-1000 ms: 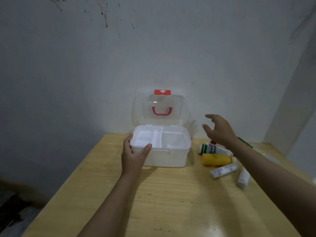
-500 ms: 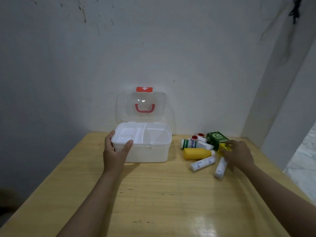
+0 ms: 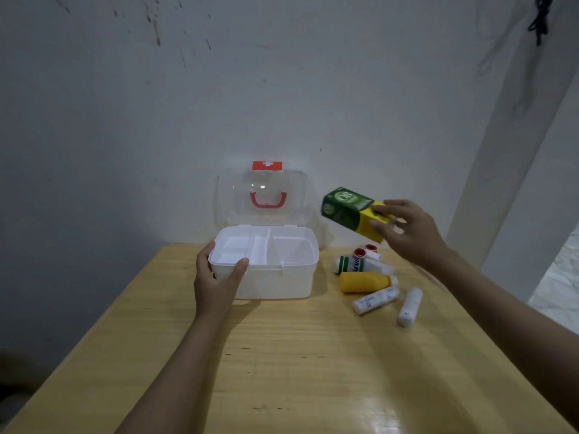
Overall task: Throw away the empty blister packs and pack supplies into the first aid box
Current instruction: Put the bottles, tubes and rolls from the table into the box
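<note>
Gripping green-yellow carton (image 3: 351, 211) aloft, right hand (image 3: 407, 233); left hand (image 3: 216, 280) clasping open white box (image 3: 275, 277) corner.

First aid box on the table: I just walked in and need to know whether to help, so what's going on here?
A person is packing supplies. Their left hand grips the front left corner of the open first aid box, whose tray compartments look empty. Their right hand holds a green and yellow carton in the air, to the right of the box. A yellow bottle and several white bottles and tubes lie on the wooden table, not yet packed. No blister packs are visible.
</note>
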Tool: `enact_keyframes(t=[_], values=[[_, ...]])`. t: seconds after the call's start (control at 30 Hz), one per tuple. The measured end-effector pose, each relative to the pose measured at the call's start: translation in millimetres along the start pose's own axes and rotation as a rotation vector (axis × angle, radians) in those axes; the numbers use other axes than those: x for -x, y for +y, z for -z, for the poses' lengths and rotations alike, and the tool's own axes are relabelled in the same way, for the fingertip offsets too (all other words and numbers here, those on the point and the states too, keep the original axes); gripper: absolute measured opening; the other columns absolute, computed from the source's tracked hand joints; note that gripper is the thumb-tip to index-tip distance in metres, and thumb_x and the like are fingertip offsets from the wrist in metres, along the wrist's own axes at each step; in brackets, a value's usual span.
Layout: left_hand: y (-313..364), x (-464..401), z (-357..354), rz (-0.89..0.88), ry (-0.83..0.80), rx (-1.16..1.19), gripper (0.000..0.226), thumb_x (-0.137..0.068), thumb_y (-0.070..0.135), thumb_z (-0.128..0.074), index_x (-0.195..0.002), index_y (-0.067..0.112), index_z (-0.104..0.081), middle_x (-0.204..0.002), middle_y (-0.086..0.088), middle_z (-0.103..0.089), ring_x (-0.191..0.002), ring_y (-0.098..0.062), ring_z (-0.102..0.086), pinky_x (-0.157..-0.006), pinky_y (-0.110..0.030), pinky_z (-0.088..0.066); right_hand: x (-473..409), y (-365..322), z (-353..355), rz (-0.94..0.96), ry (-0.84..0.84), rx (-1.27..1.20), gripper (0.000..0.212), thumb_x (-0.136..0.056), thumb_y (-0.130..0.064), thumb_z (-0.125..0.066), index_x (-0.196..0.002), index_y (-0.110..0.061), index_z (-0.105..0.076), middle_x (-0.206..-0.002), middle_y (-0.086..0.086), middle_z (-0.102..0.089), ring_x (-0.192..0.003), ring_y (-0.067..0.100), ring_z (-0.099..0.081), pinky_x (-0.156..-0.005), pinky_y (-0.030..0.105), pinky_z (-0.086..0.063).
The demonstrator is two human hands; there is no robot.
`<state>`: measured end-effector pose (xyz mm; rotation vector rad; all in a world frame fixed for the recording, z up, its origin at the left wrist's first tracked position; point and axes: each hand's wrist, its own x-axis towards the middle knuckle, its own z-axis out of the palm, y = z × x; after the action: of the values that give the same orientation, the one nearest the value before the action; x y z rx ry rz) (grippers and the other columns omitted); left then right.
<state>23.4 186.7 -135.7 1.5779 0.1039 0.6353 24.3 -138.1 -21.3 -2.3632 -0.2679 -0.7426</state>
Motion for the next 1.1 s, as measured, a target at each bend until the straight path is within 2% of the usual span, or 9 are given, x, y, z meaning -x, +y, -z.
enact_keyframes(t=[0.1,0.2,0.27,0.47,0.57,0.67,0.77,1.0,1.1], values=[[0,-1,2,0.009,-0.013,-0.004,0.070,-0.076,0.028,-0.077,-0.135,0.025,-0.040,-0.126,0.004,-0.049,-0.111,-0.018,-0.052,-0.080,-0.025,-0.049,-14,-33,-14,0.062,-0.142,0.050,0.032,-0.080,-0.025,-0.070,-0.111,-0.017,-0.069,-0.124,0.012,-0.058,-0.113,0.025,-0.055,-0.092,0.039,-0.048],[3,-1,3,0.018,-0.021,-0.006,0.069,-0.076,0.026,-0.077,-0.135,0.024,-0.040,-0.123,0.004,-0.049,-0.108,-0.016,-0.052,-0.075,-0.021,-0.048,-28,-54,-36,0.069,-0.268,0.149,0.033,-0.078,-0.024,-0.069,-0.110,-0.015,-0.071,-0.122,0.012,-0.057,-0.114,0.023,-0.052,-0.087,0.029,-0.041],[4,-1,3,0.020,-0.025,0.002,0.069,-0.076,0.025,-0.077,-0.134,0.024,-0.041,-0.122,0.005,-0.050,-0.107,-0.015,-0.053,-0.073,-0.019,-0.047,-35,-62,-52,0.052,-0.330,0.172,0.032,-0.074,-0.023,-0.069,-0.105,-0.015,-0.073,-0.115,0.011,-0.057,-0.107,0.022,-0.054,-0.080,0.026,-0.040],[-1,-4,3,0.027,-0.017,0.006,0.069,-0.073,0.028,-0.080,-0.131,0.028,-0.042,-0.125,0.003,-0.051,-0.112,-0.018,-0.054,-0.080,-0.028,-0.052,-42,-84,-95,0.038,-0.468,0.154,0.030,-0.071,-0.013,-0.067,-0.099,-0.009,-0.075,-0.087,-0.001,-0.056,-0.082,0.017,-0.056,-0.055,0.015,-0.042],[0,-3,3,0.029,-0.021,-0.001,0.072,-0.073,0.028,-0.079,-0.134,0.026,-0.040,-0.127,0.002,-0.050,-0.112,-0.018,-0.053,-0.073,-0.021,-0.051,-46,-88,-115,-0.007,-0.546,0.125,0.027,-0.072,-0.010,-0.068,-0.097,-0.008,-0.075,-0.075,-0.009,-0.054,-0.069,0.010,-0.052,-0.051,0.013,-0.038],[1,-3,2,0.035,-0.021,-0.001,0.073,-0.073,0.030,-0.079,-0.134,0.027,-0.039,-0.128,0.003,-0.049,-0.112,-0.017,-0.052,-0.069,-0.017,-0.049,-52,-86,-132,-0.073,-0.590,0.105,0.027,-0.069,-0.012,-0.074,-0.096,-0.011,-0.075,-0.084,-0.002,-0.062,-0.072,0.010,-0.054,-0.055,0.015,-0.041],[0,-3,1,0.038,-0.017,0.000,0.074,-0.073,0.030,-0.079,-0.135,0.027,-0.039,-0.129,0.003,-0.049,-0.113,-0.016,-0.051,-0.068,-0.014,-0.048,-56,-84,-144,-0.124,-0.630,0.133,0.031,-0.064,-0.018,-0.082,-0.094,-0.013,-0.075,-0.090,0.001,-0.067,-0.079,0.012,-0.056,-0.069,0.022,-0.048],[1,-3,1,0.036,-0.024,-0.001,0.074,-0.073,0.029,-0.078,-0.136,0.026,-0.038,-0.130,0.005,-0.046,-0.115,-0.014,-0.049,-0.065,-0.011,-0.048,-52,-80,-167,-0.153,-0.642,0.271,0.023,-0.066,-0.016,-0.081,-0.088,-0.009,-0.075,-0.089,0.005,-0.071,-0.079,0.018,-0.064,-0.074,0.030,-0.055],[0,-3,1,0.026,-0.027,-0.002,0.074,-0.073,0.029,-0.078,-0.136,0.027,-0.038,-0.127,0.007,-0.047,-0.113,-0.013,-0.049,-0.064,-0.011,-0.050,-52,-78,-171,-0.224,-0.680,0.245,0.023,-0.068,-0.016,-0.082,-0.088,-0.006,-0.075,-0.088,0.011,-0.075,-0.078,0.021,-0.072,-0.075,0.033,-0.060]])
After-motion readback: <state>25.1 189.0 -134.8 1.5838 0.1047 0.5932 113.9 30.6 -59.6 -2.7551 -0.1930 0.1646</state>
